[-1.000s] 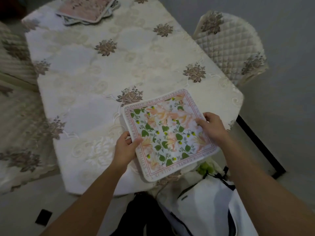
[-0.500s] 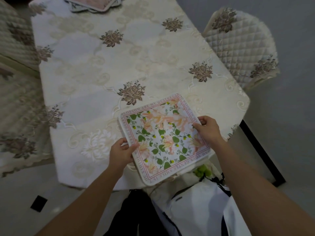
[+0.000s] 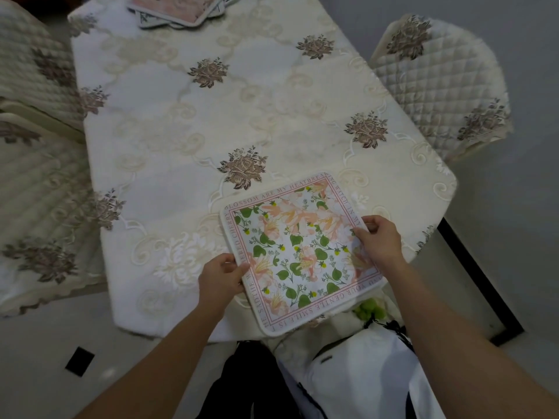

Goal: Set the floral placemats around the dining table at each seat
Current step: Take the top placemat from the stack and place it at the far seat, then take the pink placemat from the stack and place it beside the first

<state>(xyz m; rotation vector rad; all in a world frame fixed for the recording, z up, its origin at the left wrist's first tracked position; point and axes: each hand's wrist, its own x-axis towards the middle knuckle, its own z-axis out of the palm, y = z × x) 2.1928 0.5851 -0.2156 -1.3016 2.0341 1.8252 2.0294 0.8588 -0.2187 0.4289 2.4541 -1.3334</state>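
Note:
A square floral placemat point(image 3: 298, 249), white with pink flowers, green leaves and a pink lettered border, lies at the near end of the dining table point(image 3: 187, 122), its near corner hanging past the table edge. My left hand point(image 3: 222, 275) pinches its left edge, thumb on top. My right hand point(image 3: 378, 238) grips its right edge. A stack of more placemats point(image 3: 178, 9) sits at the table's far end, partly cut off by the frame's top.
Quilted cream chairs stand at the right point(image 3: 438, 83) and along the left point(image 3: 36, 182). A cream embroidered cloth covers the table. Below the near edge lie a white bag point(image 3: 363, 376) and dark fabric point(image 3: 248, 379). A black floor strip point(image 3: 481, 282) runs at right.
The placemat, held by both hands, has shifted slightly to the right along the near table end and turned a little; the view has tilted so the far stack sits higher.

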